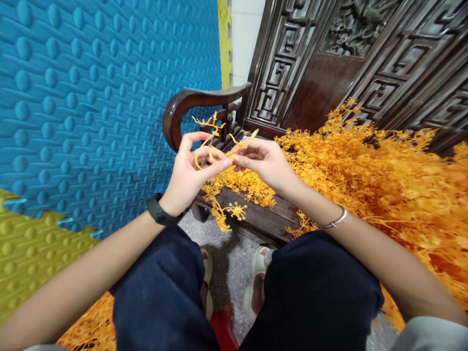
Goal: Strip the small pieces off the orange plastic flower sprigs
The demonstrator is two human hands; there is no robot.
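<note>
My left hand pinches a thin yellow-orange plastic sprig, whose branching tips stick up above the fingers. Thumb and forefinger of my right hand meet the left fingertips and pinch a yellow piece with a pointed end sticking out over the knuckles. Where the two pieces meet is mostly covered by the fingertips, so I cannot tell if they are joined. Below the hands, more orange sprigs lie on the dark wooden bench, some hanging over its front edge.
A large heap of orange sprigs fills the bench on the right. Behind it rises a carved wooden backrest, with a curved armrest at the left. Blue foam matting is at left. More orange sprigs lie at lower left.
</note>
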